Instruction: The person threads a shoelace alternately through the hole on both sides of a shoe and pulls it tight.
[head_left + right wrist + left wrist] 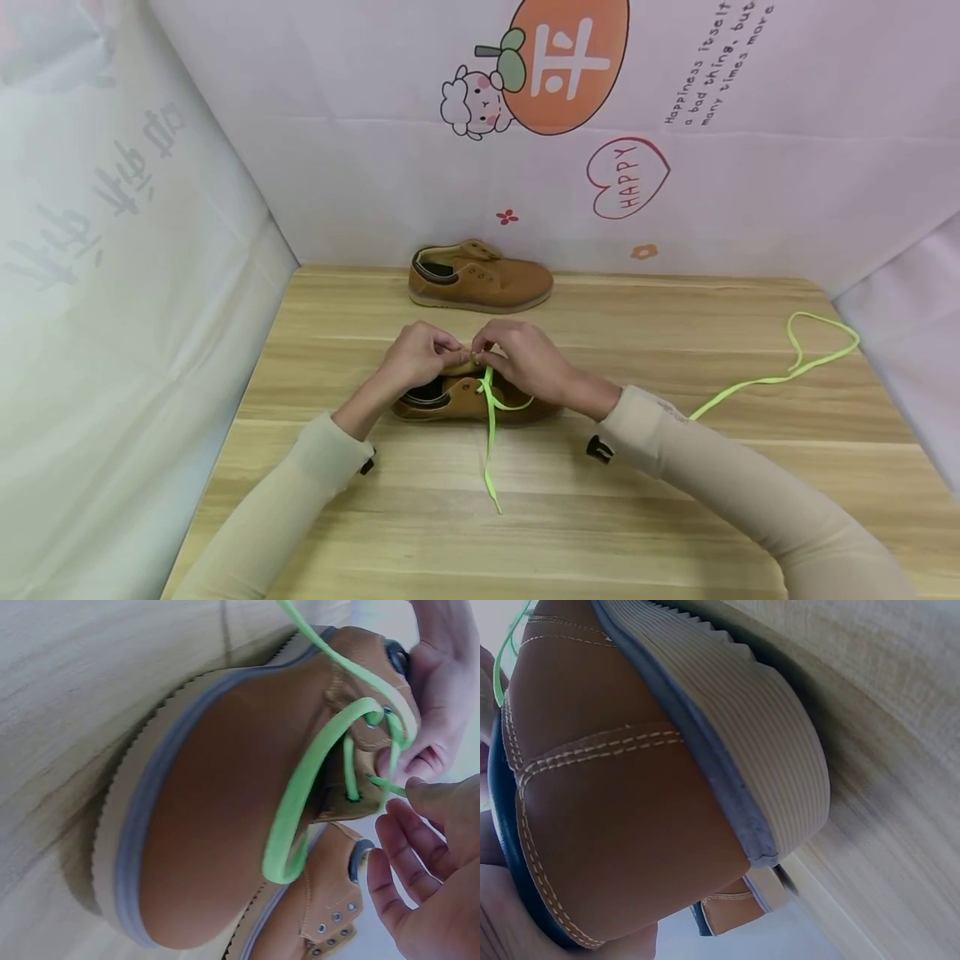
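Note:
A brown lace-up shoe (pixel 450 406) stands on the table with its toe to the right. Bright green shoelace (pixel 281 832) passes through some of its eyelets and makes a loose loop over the front. One lace end hangs toward me onto the wood. My left hand (pixel 422 354) pinches the shoe's far eyelet flap between thumb and fingers. At an eyelet of that flap, my right hand (pixel 528 358) pinches the green lace; its other fingers (pixel 409 851) are loosely bent. In the left wrist view the shoe's heel (pixel 622 840) hides most of the left hand.
A second brown shoe (pixel 510 283), its eyelets unlaced, stands behind at the white printed backdrop (pixel 360 167). A length of green lace (pixel 757 381) lies on the wooden table (pixel 615 533) at the right, partly behind my right sleeve. White sheets hang on both sides.

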The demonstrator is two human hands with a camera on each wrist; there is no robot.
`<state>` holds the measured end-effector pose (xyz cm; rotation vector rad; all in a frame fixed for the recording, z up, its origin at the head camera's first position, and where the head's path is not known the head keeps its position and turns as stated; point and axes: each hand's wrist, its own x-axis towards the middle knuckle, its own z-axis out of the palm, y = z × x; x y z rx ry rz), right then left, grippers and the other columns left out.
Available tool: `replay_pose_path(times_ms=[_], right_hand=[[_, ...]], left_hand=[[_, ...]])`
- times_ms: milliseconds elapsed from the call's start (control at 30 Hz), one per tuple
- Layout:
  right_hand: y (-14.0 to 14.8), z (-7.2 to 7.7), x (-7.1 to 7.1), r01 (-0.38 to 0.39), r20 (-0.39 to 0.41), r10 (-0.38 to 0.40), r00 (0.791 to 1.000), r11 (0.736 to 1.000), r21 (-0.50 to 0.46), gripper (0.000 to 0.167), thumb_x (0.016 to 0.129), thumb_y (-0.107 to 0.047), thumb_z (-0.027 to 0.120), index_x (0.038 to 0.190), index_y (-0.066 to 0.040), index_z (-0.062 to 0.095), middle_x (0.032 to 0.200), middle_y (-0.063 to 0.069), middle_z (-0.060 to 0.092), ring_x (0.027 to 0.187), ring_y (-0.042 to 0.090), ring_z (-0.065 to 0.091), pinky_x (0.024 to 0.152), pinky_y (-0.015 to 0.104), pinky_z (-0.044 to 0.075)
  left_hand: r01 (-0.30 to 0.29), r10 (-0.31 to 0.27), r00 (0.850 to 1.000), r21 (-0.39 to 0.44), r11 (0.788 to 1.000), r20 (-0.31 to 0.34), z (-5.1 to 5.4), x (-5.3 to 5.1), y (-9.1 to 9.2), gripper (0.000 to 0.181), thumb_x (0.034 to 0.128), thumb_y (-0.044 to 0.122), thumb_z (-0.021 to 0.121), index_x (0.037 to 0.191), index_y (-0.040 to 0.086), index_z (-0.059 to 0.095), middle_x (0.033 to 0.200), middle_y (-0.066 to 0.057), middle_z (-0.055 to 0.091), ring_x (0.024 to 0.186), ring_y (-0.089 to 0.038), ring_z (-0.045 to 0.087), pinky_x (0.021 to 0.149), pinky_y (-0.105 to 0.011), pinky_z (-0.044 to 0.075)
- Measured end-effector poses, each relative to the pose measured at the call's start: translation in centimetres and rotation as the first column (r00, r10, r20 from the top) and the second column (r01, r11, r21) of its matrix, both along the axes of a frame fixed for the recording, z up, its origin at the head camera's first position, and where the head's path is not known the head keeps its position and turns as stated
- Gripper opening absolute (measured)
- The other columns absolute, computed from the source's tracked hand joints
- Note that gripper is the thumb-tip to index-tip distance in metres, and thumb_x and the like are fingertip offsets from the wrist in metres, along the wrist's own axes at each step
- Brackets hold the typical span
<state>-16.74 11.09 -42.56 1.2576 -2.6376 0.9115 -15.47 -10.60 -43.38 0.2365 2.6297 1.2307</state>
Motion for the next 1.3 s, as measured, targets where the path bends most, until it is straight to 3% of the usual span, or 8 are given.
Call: replay_pose_path(times_ms=[200,467,733,1033,1300], right_hand=[[0.3,1.0,0.0,0.017,0.037,-0.014,0.999,0.997,-0.071,0.004,0.096,-0.003,0.077,0.099,-0.005,0.076,0.093,0.003,0.079,0.085,0.013,0.075,0.076,0.030,0.061],[0.8,2.2,0.2,0.028,0.017,-0.026,1.000,0.987,-0.159,0.004,0.097,-0.001,0.075,0.100,-0.004,0.072,0.092,0.004,0.076,0.081,0.013,0.072,0.072,0.029,0.060],[1.1,3.4,0.7,0.020,0.036,-0.013,0.999,0.977,-0.215,0.003,0.099,-0.002,0.073,0.100,-0.003,0.072,0.093,0.005,0.077,0.085,0.015,0.075,0.075,0.028,0.062],[1.2,4.8,1.3,-0.002,-0.013,-0.002,1.000,0.968,-0.250,0.006,0.096,0.001,0.076,0.100,-0.003,0.073,0.092,0.007,0.077,0.082,0.015,0.075,0.074,0.028,0.061],[1.1,6.3,1.5,-0.066,-0.081,0.044,0.996,0.953,-0.296,0.008,0.094,0.004,0.077,0.099,-0.001,0.073,0.090,0.009,0.077,0.081,0.015,0.074,0.075,0.026,0.061]], left_hand=[[0.003,-0.003,1.000,-0.004,1.000,-0.014,0.0,0.1,0.0,0.015,0.0971,0.025,0.080,0.099,0.012,0.086,0.084,0.003,0.079,0.076,-0.010,0.068,0.071,-0.030,0.053],[0.019,-0.020,1.000,-0.007,1.000,-0.024,0.1,0.2,0.0,0.013,0.0978,0.024,0.079,0.100,0.013,0.086,0.086,0.003,0.080,0.072,-0.011,0.066,0.069,-0.030,0.052],[0.022,-0.023,0.999,-0.018,1.000,-0.038,0.0,0.3,0.0,0.012,0.0975,0.025,0.079,0.095,0.016,0.086,0.085,0.006,0.080,0.071,-0.011,0.064,0.070,-0.031,0.050],[0.035,-0.037,0.996,-0.023,0.999,-0.079,-0.2,0.5,0.2,0.011,0.0965,0.023,0.080,0.094,0.014,0.086,0.081,0.006,0.079,0.071,-0.009,0.067,0.071,-0.032,0.053],[0.035,-0.038,0.995,-0.034,0.999,-0.088,-0.2,0.5,0.1,0.010,0.0953,0.024,0.082,0.093,0.015,0.086,0.081,0.007,0.079,0.072,-0.008,0.067,0.071,-0.031,0.053]])
